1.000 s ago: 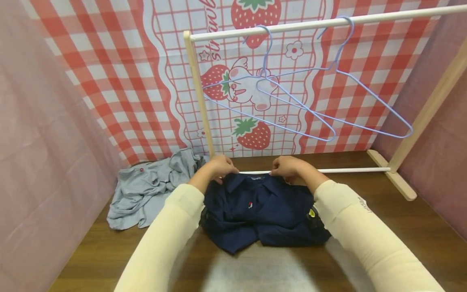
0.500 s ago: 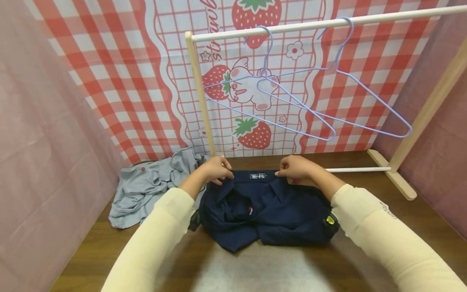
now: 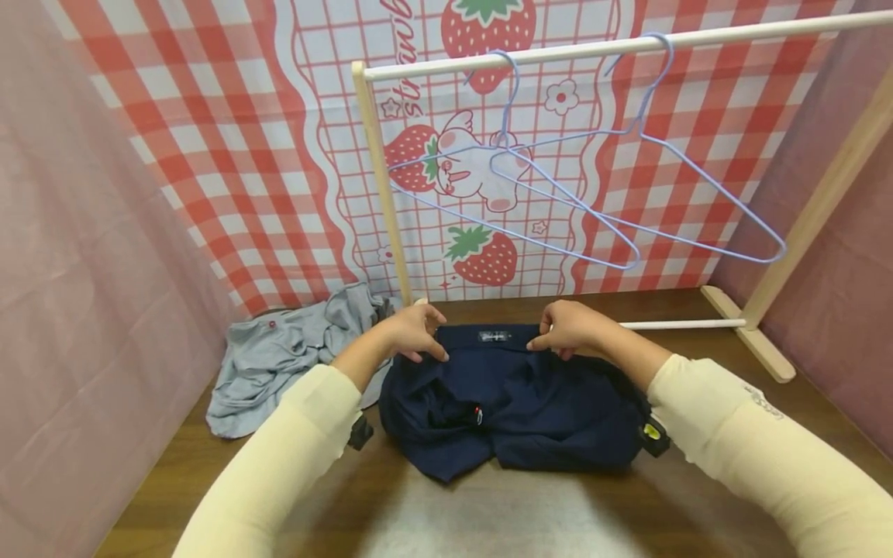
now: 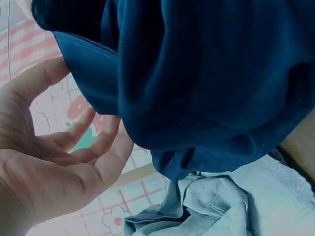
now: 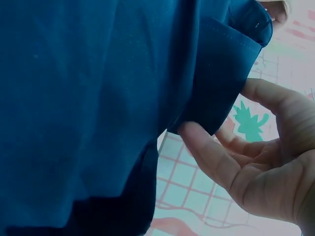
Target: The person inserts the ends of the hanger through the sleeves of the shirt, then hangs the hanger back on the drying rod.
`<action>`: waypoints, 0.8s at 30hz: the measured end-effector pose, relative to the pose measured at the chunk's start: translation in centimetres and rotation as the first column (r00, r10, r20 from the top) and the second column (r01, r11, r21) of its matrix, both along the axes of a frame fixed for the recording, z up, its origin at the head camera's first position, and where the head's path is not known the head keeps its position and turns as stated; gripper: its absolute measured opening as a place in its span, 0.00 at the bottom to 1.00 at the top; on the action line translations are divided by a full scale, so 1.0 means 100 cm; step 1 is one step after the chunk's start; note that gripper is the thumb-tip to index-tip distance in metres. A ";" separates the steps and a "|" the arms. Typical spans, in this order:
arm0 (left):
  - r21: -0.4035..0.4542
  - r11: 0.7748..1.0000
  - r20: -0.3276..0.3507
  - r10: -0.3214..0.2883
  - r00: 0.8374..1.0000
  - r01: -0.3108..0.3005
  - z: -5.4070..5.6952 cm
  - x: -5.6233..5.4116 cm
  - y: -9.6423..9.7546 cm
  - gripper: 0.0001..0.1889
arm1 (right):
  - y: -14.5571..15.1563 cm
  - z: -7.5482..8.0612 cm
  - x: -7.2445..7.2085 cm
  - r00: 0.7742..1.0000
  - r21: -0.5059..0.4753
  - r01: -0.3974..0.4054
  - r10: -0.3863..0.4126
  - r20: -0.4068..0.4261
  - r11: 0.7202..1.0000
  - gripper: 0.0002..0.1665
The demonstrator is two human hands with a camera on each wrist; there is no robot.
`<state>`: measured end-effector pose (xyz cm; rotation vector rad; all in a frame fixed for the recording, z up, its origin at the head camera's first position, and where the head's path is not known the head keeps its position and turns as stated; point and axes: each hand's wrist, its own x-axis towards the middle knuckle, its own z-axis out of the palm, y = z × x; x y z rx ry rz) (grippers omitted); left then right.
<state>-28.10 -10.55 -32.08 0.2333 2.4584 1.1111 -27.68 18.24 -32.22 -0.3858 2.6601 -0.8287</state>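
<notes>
A navy collared shirt (image 3: 509, 403) lies bunched on the table, its collar (image 3: 460, 337) turned up with a label at the middle of the neckband. At the left end of the collar, my left hand (image 3: 412, 332) holds the edge between thumb and fingers; the left wrist view shows fingertips against the collar's corner. My right hand (image 3: 572, 329) pinches the collar's other end, with the thumb (image 5: 197, 140) in front and the index finger at the edge in the right wrist view. The small red and white emblem (image 3: 478, 415) on the chest is partly shaded by folds.
A crumpled grey garment (image 3: 293, 360) lies to the left. Behind the shirt stands a wooden rack with a white top rail (image 3: 579, 49), from which two blue wire hangers (image 3: 568, 248) hang. A checked strawberry cloth (image 3: 279, 155) covers the back; pink fabric (image 3: 91, 271) lines the sides.
Both hands have moved apart along the collar, the left to the left and the right to the right. The collar, folded over earlier, now stands turned up, showing its label more fully.
</notes>
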 end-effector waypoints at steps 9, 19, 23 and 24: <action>0.063 0.997 0.089 0.040 0.995 -0.046 -0.003 0.006 -0.008 0.39 | 0.013 -0.006 0.007 0.972 -0.341 0.123 -0.044 0.232 0.932 0.39; 0.082 0.996 0.084 0.032 0.996 -0.039 0.002 0.008 -0.016 0.34 | 0.020 0.003 0.020 0.975 -0.389 0.162 -0.088 0.203 0.907 0.37; 0.021 0.999 0.002 0.038 0.999 -0.038 0.007 0.011 -0.017 0.34 | 0.023 0.012 0.027 0.986 -0.352 0.149 -0.110 0.127 0.924 0.36; 0.006 0.999 -0.022 0.037 0.999 -0.037 0.009 0.012 -0.017 0.34 | 0.023 0.014 0.029 0.988 -0.342 0.141 -0.113 0.102 0.929 0.35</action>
